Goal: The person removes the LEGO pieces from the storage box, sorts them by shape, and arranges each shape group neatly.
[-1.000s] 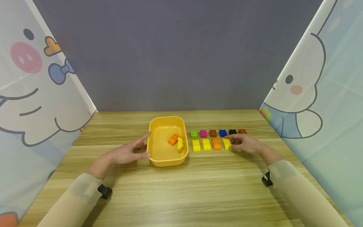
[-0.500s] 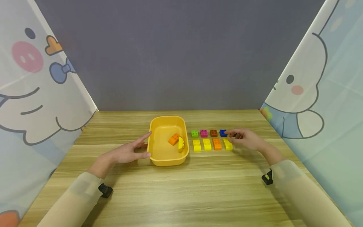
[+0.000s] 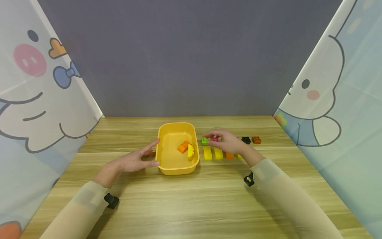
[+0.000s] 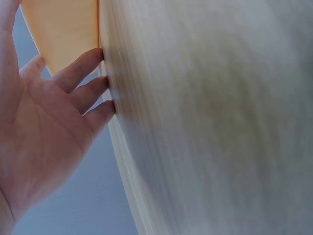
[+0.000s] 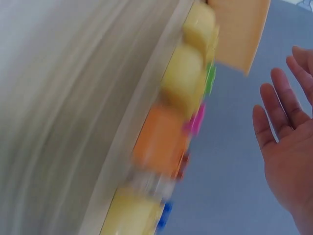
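My left hand (image 3: 131,161) lies at the left side of a yellow tub (image 3: 177,171), its thumb and fingertips against the wall. In the left wrist view the fingers are spread near the tub's wall (image 4: 68,36). Inside the tub lie an orange toy brick (image 3: 183,146) and a curved yellow brick (image 3: 190,152). My right hand (image 3: 226,142) hovers over the brick rows, fingertips near the green brick (image 3: 205,141) and the pink brick (image 3: 214,139). The right wrist view shows its fingers extended and holding nothing; the bricks there are blurred.
In the front row are yellow bricks (image 3: 207,154) and an orange brick (image 3: 229,155). A black brick (image 3: 246,140) and a brown brick (image 3: 256,140) stand at the right of the back row. My right hand hides others. Printed cloth walls flank the wooden table (image 3: 185,205).
My right hand has left the rightmost front yellow brick and moved left above the rows, uncovering the black and brown bricks. My left hand stays at the tub.
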The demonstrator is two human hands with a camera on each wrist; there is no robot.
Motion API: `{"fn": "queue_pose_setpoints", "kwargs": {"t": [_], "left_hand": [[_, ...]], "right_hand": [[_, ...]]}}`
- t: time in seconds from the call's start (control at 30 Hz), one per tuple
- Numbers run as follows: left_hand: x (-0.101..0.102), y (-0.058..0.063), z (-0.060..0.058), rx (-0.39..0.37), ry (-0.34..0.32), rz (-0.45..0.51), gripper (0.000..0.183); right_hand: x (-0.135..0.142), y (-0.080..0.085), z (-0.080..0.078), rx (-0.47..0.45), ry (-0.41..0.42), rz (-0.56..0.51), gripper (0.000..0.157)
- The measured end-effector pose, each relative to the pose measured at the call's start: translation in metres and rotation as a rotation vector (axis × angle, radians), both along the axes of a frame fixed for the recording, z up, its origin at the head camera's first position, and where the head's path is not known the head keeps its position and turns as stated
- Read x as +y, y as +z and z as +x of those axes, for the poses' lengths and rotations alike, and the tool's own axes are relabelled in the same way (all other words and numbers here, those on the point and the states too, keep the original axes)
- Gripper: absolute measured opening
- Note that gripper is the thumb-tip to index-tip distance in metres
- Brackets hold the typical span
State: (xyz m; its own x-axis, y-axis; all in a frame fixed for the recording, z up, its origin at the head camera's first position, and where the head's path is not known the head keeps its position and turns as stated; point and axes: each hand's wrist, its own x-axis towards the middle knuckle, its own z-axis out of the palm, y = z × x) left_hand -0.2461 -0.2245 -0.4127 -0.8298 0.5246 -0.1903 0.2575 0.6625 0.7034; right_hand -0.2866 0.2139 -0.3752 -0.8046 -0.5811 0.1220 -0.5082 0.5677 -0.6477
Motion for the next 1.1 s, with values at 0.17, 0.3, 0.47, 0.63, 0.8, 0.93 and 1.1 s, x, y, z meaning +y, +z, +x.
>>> {"fn": "queue_pose_setpoints", "kwargs": {"t": [0.17,0.3,0.47,0.63,0.8,0.93,1.1], "left_hand": [[0.000,0.000,0.001,-0.006,0.006,-0.006,0.101],[0.000,-0.002,0.001,-0.011,0.007,-0.010,0.102],[0.000,-0.002,0.000,-0.016,0.009,-0.003,0.102],[-0.001,-0.001,0.000,-0.018,0.012,-0.012,0.102],[-0.001,-0.001,0.000,-0.014,0.016,-0.030,0.101],[-0.001,0.000,0.000,-0.013,0.015,-0.031,0.101],[0.000,0.001,0.001,-0.010,0.015,-0.035,0.100]], "right_hand": [[-0.039,-0.008,-0.013,-0.007,0.076,-0.004,0.037],[-0.062,-0.016,-0.020,0.029,0.101,0.055,0.039],[-0.084,-0.020,-0.026,0.081,0.112,0.205,0.037],[-0.100,-0.015,-0.025,0.133,0.126,0.331,0.035],[-0.113,-0.011,-0.022,0.119,0.181,0.349,0.036],[-0.121,-0.009,-0.022,0.100,0.197,0.317,0.034],[-0.124,-0.012,-0.026,0.090,0.175,0.304,0.033]]}}
